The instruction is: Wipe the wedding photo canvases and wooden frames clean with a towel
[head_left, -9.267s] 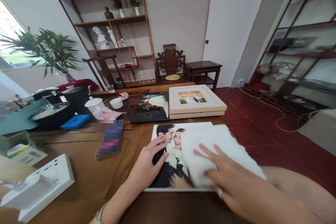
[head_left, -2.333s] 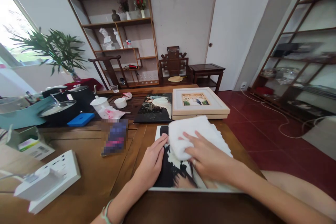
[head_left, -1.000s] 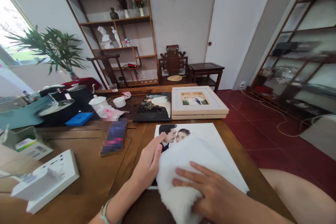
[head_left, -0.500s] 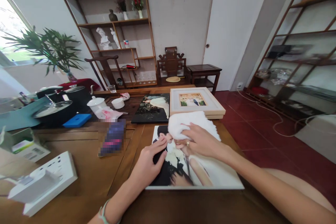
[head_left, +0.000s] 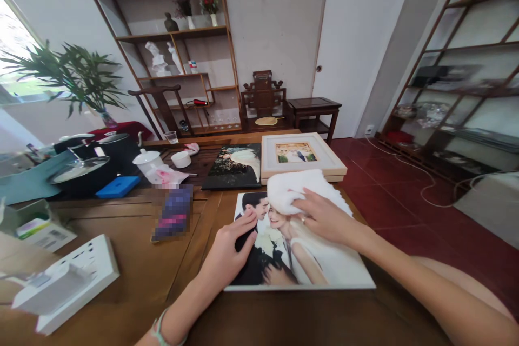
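A large wedding photo panel (head_left: pixel 312 267) lies flat on the wooden table in front of me. My left hand (head_left: pixel 233 246) rests on its left side, fingers stretched out and thumb apart, holding nothing. A fluffy white cloth (head_left: pixel 292 184) covers the panel's upper right part. My right hand (head_left: pixel 324 216) has its fingers bent into this cloth and presses it against the panel; the fingertips are partly sunk in the cloth.
Behind the panel lie a dark photo panel (head_left: pixel 231 170) and a pale wooden picture frame (head_left: pixel 336 165). Left of them stand a white lidded bowl (head_left: pixel 146 159), a small white cup (head_left: pixel 180 159), a blue box (head_left: pixel 118 186) and a white power strip (head_left: pixel 77 281).
My right hand has slid to the right with the white cloth, uncovering the second face in the photo. The left hand stays in place on the panel.
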A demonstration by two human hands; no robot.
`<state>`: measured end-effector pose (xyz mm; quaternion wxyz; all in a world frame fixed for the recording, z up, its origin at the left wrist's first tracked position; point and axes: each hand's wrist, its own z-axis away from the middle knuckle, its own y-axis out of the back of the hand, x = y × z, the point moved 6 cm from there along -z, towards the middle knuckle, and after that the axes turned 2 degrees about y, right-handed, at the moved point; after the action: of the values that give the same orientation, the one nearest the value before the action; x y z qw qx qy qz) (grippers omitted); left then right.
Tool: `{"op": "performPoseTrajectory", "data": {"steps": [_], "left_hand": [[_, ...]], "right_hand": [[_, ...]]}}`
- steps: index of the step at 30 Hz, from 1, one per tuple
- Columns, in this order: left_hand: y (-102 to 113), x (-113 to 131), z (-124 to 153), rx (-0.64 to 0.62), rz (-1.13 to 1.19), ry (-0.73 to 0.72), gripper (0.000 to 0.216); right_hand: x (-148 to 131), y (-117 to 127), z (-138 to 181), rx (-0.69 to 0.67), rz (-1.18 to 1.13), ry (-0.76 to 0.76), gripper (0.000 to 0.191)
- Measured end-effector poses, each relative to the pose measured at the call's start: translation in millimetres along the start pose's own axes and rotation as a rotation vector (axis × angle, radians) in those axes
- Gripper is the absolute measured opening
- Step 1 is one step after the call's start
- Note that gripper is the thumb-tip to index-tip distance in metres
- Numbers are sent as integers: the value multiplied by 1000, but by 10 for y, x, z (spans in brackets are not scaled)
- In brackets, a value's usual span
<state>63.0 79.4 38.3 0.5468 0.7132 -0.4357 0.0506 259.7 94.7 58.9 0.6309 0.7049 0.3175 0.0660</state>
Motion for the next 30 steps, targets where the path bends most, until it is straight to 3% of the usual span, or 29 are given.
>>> {"op": "performPoseTrajectory", "data": {"steps": [3, 6, 11, 14, 17, 21, 27, 30], "left_hand": [[1, 2, -1, 5, -11, -4, 30], [4, 2, -3, 6, -15, -3, 30], [15, -9, -4, 24, -9, 20, 30], [8, -29, -6, 21, -19, 56, 35], [-14, -36, -9, -19, -25, 72, 36], [-27, -28, -14, -55, -36, 57, 38], [-39, -32, -18, -65, -37, 52, 39], [-47, -38, -20, -68, -36, 51, 38]], "right_hand": [[223, 46, 179, 11, 40, -91, 32], [183, 82, 363, 21, 78, -50, 29], [-370, 93, 760, -130, 60, 20, 28], [-777, 81, 931, -258, -43, 165, 27], [-935, 85, 982, -322, -115, 229, 31], [-696, 136, 864, -264, -89, 113, 35], [89, 100, 410, -156, 1, -86, 34], [345, 82, 204, -110, 7, -73, 33]]}}
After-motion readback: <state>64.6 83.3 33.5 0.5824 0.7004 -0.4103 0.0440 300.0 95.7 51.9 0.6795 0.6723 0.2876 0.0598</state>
